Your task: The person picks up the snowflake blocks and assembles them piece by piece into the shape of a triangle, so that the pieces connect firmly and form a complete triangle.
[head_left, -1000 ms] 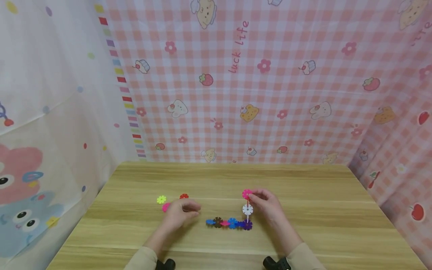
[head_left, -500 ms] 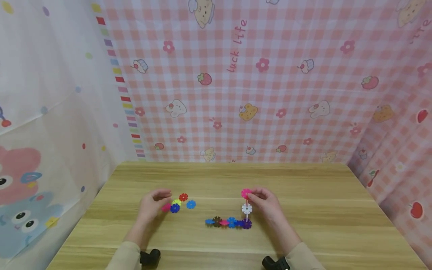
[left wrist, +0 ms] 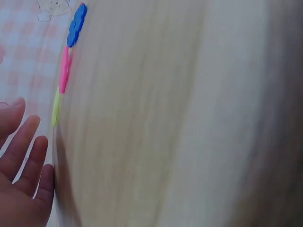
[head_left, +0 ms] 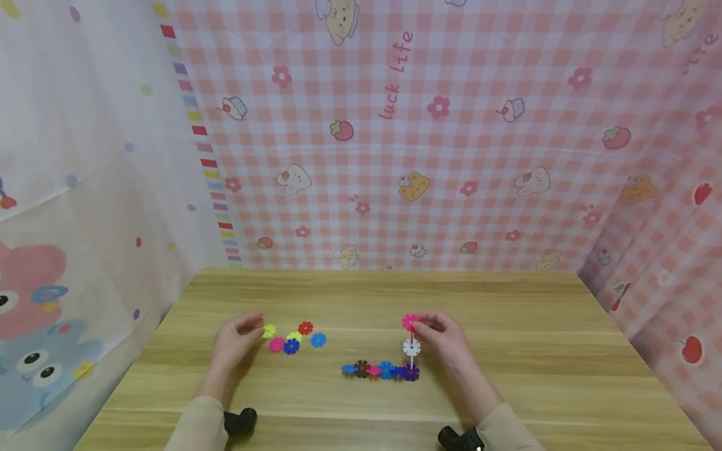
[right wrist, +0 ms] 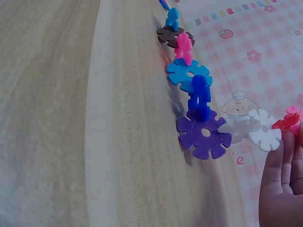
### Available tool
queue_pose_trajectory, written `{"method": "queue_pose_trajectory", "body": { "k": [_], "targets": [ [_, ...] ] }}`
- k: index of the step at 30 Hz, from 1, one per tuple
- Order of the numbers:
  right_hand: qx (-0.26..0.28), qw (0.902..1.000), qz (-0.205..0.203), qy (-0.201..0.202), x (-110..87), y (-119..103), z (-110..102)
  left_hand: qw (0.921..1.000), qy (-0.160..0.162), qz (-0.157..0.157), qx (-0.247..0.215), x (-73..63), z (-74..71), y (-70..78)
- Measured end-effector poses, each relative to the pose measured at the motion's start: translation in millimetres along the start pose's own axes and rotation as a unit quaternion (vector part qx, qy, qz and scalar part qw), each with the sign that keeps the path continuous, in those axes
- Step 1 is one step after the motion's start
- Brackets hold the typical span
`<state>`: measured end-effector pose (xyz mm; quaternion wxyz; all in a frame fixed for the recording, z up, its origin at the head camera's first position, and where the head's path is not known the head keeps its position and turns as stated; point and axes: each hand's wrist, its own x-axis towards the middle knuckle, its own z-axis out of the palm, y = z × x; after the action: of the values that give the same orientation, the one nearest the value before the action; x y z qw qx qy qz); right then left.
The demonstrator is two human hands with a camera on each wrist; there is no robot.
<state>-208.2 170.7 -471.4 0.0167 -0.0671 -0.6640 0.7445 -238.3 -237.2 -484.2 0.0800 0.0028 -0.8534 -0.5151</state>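
My right hand (head_left: 448,341) pinches the pink snowflake disc (head_left: 410,322) at the far end of an L-shaped chain of interlocking discs. In the right wrist view, a red disc (right wrist: 286,122) links that pink one to white discs (right wrist: 264,130), which join a purple disc (right wrist: 205,134) at the corner. From there the chain runs left through blue, pink and brown (head_left: 362,369) pieces. My left hand (head_left: 234,344) has relaxed, fairly straight fingers, fingertips right at a loose yellow disc (head_left: 269,331). In the left wrist view these fingers hold nothing.
Beside the left hand lie loose discs: pink (head_left: 276,344), dark blue (head_left: 291,346), a second yellow (head_left: 294,337), red (head_left: 305,327) and light blue (head_left: 318,340). All rest on a wooden table (head_left: 361,413), with a pink checked cloth (head_left: 361,156) hanging behind its far edge.
My left hand has moved left from over the loose discs to their left side, uncovering them. The right hand keeps its pinch on the chain's pink disc, almost unmoved.
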Motion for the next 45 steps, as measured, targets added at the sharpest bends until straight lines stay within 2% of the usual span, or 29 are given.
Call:
{"method": "queue_pose_trajectory", "body": {
  "k": [6, 11, 18, 21, 24, 30, 33, 39, 45],
  "targets": [
    [-0.003, 1.0000, -0.005, 0.001, 1.1, 0.7, -0.2, 0.9996, -0.027, -0.001, -0.001, 1.5, -3.4, -5.7],
    [-0.010, 0.9999, -0.005, -0.005, 1.6, 0.6, -1.1, 0.9981, -0.062, 0.008, 0.005, 1.3, -6.8, -11.9],
    [-0.018, 0.9998, -0.006, -0.008, -0.2, -0.4, -1.2, 0.9924, -0.095, 0.048, 0.062, 3.3, -10.1, -15.3],
    [-0.017, 0.9998, -0.006, -0.007, -0.6, -0.8, -0.8, 0.9878, -0.089, 0.069, 0.107, 5.6, -8.4, -16.5],
    [-0.015, 0.9998, -0.002, -0.010, 0.0, -0.4, -0.4, 0.9844, -0.082, 0.077, 0.136, 7.4, -5.9, -17.2],
    [-0.024, 0.9996, -0.005, -0.011, -0.1, 1.0, -1.2, 0.9828, -0.067, 0.069, 0.158, 8.3, -3.1, -16.1],
    [-0.024, 0.9996, -0.008, -0.010, -1.5, 1.2, -1.3, 0.9848, -0.061, 0.054, 0.154, 8.4, -2.6, -16.5],
    [-0.020, 0.9998, -0.005, -0.005, -2.2, 1.0, -0.8, 0.9937, -0.042, 0.018, 0.103, 7.3, -2.4, -16.1],
    [-0.018, 0.9998, -0.007, 0.001, -3.1, -0.3, 0.1, 0.9966, -0.017, -0.008, 0.080, 4.4, -0.6, -5.5]
  ]
}}
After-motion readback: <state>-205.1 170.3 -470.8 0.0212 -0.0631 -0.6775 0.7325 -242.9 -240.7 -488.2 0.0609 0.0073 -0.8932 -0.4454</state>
